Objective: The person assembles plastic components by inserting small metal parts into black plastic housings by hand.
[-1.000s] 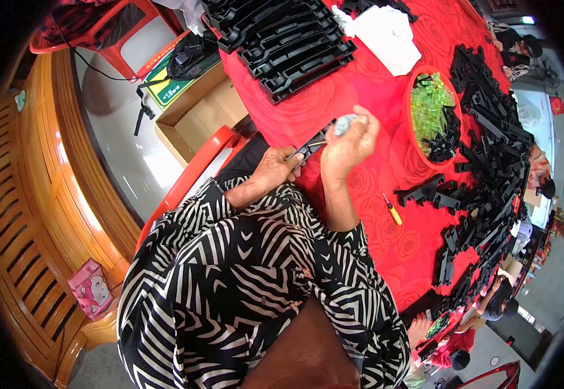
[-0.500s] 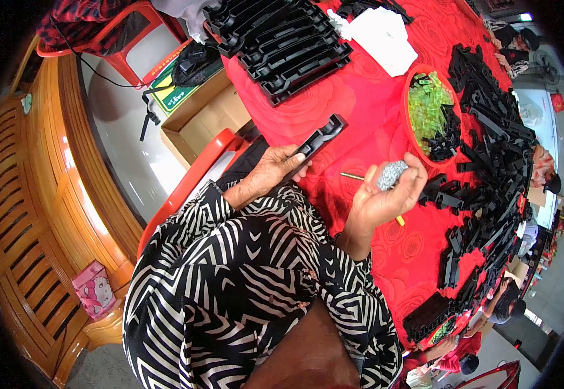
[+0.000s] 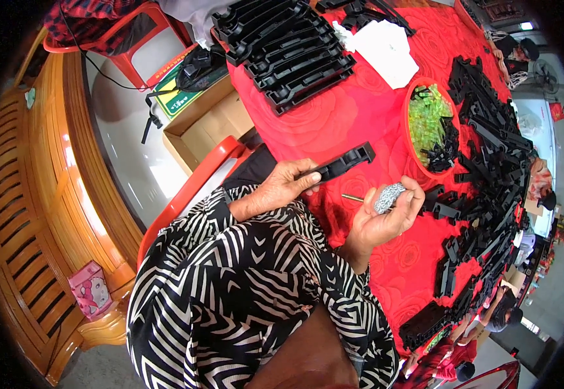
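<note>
Slanted black part (image 3: 345,163) near grey-handled tool (image 3: 387,198)

Over left, the slatted wooden bench (image 3: 81,201) gleamed; near it, a red chair (image 3: 129,68) stood on pale, glossy floor (image 3: 123,136)!

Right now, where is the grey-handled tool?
The head view shows the tool in the right hand, right of centre, below the black part in the left hand.

Tabletop (image 3: 282,139): under a red rose-patterned cloth (image 3: 333,133)
Far edge: long black moulded parts (image 3: 295,61) in a close row
Beside the row: rumpled white sheet (image 3: 389,55)
Right: round red bowl (image 3: 417,161)
Beyond the bowl: sprawling heap of black plastic parts (image 3: 492,142)
</note>
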`<state>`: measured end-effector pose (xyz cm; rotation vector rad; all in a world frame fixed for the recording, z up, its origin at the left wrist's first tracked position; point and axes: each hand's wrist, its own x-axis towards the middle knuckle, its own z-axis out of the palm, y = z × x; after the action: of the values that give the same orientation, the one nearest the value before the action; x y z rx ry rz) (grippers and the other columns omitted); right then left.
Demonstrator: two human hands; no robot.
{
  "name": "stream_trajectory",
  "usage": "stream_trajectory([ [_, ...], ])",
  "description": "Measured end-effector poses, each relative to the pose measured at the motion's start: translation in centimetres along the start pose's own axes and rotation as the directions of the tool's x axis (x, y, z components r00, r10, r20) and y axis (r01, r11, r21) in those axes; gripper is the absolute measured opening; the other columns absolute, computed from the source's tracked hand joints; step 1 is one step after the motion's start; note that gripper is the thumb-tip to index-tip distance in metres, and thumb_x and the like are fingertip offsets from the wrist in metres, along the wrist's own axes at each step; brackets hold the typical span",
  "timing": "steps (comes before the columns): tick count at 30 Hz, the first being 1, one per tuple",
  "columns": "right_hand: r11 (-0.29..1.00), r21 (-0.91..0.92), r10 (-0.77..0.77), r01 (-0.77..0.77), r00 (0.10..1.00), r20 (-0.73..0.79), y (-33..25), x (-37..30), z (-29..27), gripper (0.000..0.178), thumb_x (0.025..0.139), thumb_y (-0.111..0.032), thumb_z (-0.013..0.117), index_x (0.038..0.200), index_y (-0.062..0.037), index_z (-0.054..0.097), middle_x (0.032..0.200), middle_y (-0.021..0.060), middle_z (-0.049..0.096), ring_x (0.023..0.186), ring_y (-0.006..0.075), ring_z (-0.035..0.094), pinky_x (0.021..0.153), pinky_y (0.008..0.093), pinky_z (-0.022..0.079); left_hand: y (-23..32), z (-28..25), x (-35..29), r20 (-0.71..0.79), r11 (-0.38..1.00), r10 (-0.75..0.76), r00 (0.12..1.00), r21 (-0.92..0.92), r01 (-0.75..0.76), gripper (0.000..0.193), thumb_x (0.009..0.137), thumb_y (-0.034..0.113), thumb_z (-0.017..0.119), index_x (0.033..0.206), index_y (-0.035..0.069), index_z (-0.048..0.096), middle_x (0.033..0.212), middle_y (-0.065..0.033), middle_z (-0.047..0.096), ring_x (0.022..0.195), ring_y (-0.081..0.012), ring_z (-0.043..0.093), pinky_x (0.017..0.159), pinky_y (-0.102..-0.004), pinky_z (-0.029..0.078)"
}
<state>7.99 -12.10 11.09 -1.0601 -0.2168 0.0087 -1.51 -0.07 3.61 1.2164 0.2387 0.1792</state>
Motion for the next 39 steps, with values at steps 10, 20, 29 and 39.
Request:
stream_trajectory([
  [10, 0.989, 0.060, 0.131, -0.136, 0.989, 0.069, 0.7, 0.1, -1.5, 0.012, 0.090, -0.014, 0.044, 0.091, -0.0025, 0.050, 0.056, -0.0004, 0.040, 0.037, 0.0051, 0.031, 0.031, 0.0194, 0.026, 1.2, -1.2, 1.2, -0.329, 0.892, 0.061, 0.942, 0.442, 0.097, 0.015, 0.080, 0.011, 0.062, 0.079, -0.001, 0.053, 0.061, -0.0061, 0.052, 0.058, -0.0076, 0.046, 0.052, -0.0272, 0.040],
  [20, 0.964, 0.097, 0.242, -0.247, 0.969, 0.055, 0.9, 0.0, -2.3, 0.012, 0.090, -0.013, 0.045, 0.091, -0.0030, 0.050, 0.058, -0.0013, 0.040, 0.039, 0.0037, 0.031, 0.032, 0.0180, 0.025, 7.9, -5.4, 5.4, -0.262, 0.394, 0.631, 0.731, 0.919, -0.011, 0.013, 0.073, 0.018, 0.065, 0.077, 0.005, 0.063, 0.071, -0.0104, 0.056, 0.071, -0.0280, 0.055, 0.062, -0.0371, 0.043],
  [29, 0.961, 0.069, 0.267, -0.268, 0.963, 0.025, 1.4, 0.1, -3.5, 0.012, 0.091, -0.013, 0.043, 0.090, -0.0036, 0.050, 0.059, -0.0022, 0.039, 0.040, 0.0033, 0.030, 0.031, 0.0187, 0.025, 8.3, -11.5, 11.8, -0.061, -0.115, 0.752, 0.657, 0.968, 0.221, 0.016, 0.070, 0.020, 0.065, 0.069, 0.006, 0.057, 0.068, -0.0096, 0.055, 0.066, -0.0275, 0.054, 0.060, -0.0387, 0.043],
  [39, 0.943, 0.066, 0.326, -0.326, 0.945, 0.006, 2.6, 0.3, -4.8, 0.012, 0.091, -0.012, 0.041, 0.089, -0.0042, 0.050, 0.055, -0.0018, 0.040, 0.037, 0.0038, 0.026, 0.032, 0.0189, 0.023, 10.8, -11.3, 12.7, 0.002, -0.064, 0.928, 0.372, 0.986, 0.155, 0.033, 0.073, 0.021, 0.065, 0.099, 0.002, 0.055, 0.098, -0.0145, 0.057, 0.092, -0.0309, 0.051, 0.080, -0.0382, 0.039],
])
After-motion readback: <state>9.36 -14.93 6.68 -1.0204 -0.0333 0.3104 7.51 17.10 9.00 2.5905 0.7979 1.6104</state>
